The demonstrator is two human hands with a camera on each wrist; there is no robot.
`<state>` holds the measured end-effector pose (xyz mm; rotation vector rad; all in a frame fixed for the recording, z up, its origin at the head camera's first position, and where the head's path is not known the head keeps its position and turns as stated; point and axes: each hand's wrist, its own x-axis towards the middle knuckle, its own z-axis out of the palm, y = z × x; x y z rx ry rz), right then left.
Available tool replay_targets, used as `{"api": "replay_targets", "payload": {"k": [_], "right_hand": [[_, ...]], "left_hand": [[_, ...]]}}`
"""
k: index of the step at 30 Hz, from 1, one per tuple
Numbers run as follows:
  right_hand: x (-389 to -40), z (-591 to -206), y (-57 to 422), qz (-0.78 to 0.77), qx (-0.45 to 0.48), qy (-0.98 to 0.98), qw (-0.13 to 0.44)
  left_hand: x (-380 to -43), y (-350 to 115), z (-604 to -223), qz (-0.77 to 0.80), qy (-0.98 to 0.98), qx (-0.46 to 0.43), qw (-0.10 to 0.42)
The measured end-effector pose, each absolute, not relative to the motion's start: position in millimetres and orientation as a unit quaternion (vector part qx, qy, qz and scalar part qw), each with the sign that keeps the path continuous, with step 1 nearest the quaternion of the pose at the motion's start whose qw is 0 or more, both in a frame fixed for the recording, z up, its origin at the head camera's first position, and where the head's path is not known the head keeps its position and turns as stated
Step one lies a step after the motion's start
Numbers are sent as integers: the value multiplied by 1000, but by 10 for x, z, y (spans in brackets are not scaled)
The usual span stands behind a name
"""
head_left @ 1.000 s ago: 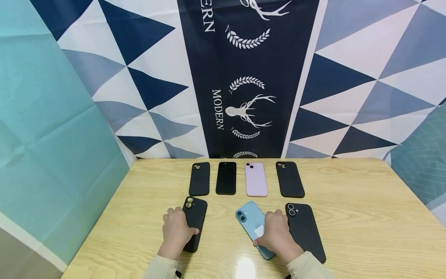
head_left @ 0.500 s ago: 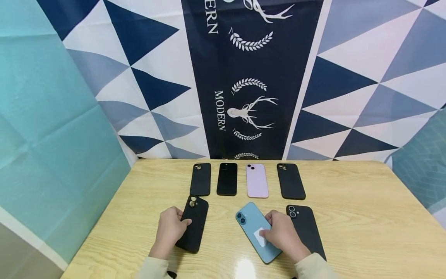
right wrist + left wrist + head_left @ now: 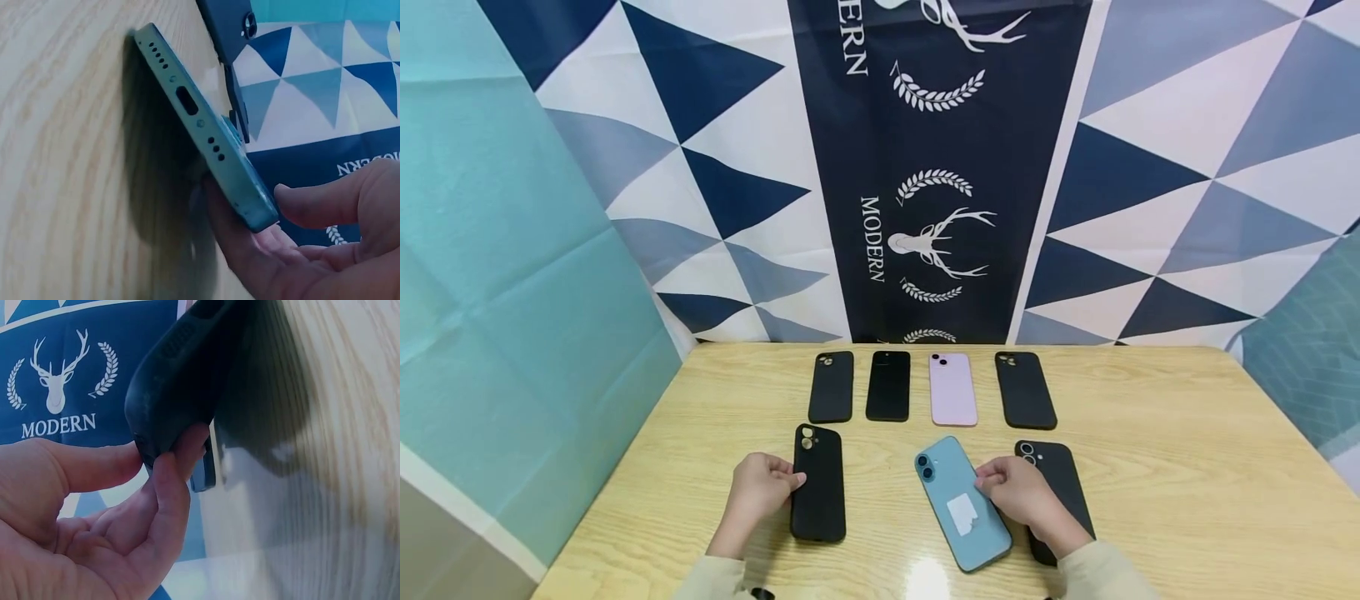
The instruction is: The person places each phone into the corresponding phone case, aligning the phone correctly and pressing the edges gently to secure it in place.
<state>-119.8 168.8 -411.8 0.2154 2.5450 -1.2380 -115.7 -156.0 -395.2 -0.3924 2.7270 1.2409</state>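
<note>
My left hand [image 3: 762,487] pinches the left edge of a black phone case [image 3: 822,500] with an open camera cutout. In the left wrist view the case [image 3: 169,387] is tilted, its gripped side raised above the table. A blue phone [image 3: 943,467] with a white sticker [image 3: 962,512] lies back up in the head view. Thumb and fingers of my right hand [image 3: 1018,492] hold its right edge. The right wrist view shows the phone's port end [image 3: 194,119], that held side lifted off the wood. Beside the right hand lies a dark phone [image 3: 1063,479], partly hidden by the hand and forearm.
Along the back of the wooden table [image 3: 1172,467] lie a black case [image 3: 831,387], a black phone [image 3: 888,386], a pink phone [image 3: 953,392] and another black case [image 3: 1026,392]. A patterned cloth [image 3: 940,142] stands behind the table, a teal panel [image 3: 535,300] at its left.
My left hand has shifted from over the case to its left edge. My right hand has moved from across the blue phone to its right edge, baring the sticker; the phone has shifted slightly right.
</note>
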Motion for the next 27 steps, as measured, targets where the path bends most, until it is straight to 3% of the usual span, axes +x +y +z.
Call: {"api": "replay_targets", "payload": {"k": [14,27], "right_hand": [[-1208,-4193,1731,-528,111,818,201],[-1214,-4253,1792,-585,137,778,184]], "left_hand": [[-1159,-1602,-4004,431,891,-131,52],[-1169,-1603,-4057,447,884,-121,55]]}}
